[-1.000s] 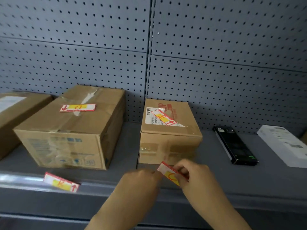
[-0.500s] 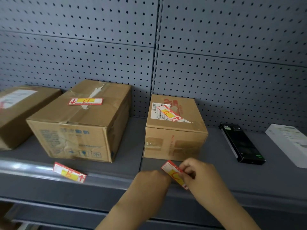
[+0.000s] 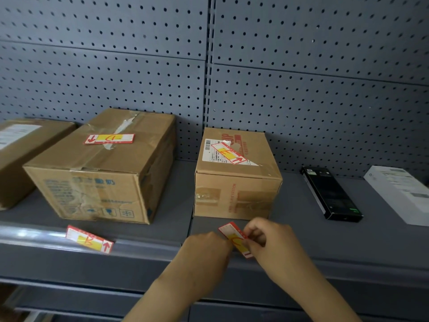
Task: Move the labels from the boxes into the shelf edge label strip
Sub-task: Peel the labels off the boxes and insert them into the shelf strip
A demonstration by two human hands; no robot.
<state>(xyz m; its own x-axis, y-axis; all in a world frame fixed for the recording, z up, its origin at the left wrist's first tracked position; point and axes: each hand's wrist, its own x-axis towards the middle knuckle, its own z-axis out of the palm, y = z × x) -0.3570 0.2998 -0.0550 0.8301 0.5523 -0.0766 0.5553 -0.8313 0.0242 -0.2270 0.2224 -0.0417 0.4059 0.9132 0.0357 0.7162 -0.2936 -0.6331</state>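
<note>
1. Both hands meet at the front lip of a grey metal shelf (image 3: 301, 240). The left hand (image 3: 206, 249) and right hand (image 3: 271, 240) pinch one small paper label (image 3: 234, 238) between fingertips – a red-bordered rectangle with a yellow band, tilted, its lower end at the shelf edge label strip (image 3: 336, 266).
2. A second label of the same kind (image 3: 89, 239) sits slanted in the glossy clear strip further left (image 3: 30, 234).
3. Two more labels lie flat on cardboard boxes: one marked D (image 3: 109, 138) on the large creased box (image 3: 99, 173) with torn tape, one marked E (image 3: 228, 153) on the smaller box (image 3: 234, 180) just behind the hands.
4. A third cardboard box (image 3: 21, 154) is cut off at the left edge.
5. To the right, well apart from the boxes, lie a flat black carton (image 3: 332, 194) and a white carton (image 3: 401, 194).
6. Behind everything stands a matte blue-grey pegboard wall (image 3: 116, 66) with regular round holes, split by a vertical slotted upright (image 3: 209, 77).
7. Bare shelf lies between the two labelled boxes and between the smaller box and the black carton – the front edge right of the hands is uncluttered
</note>
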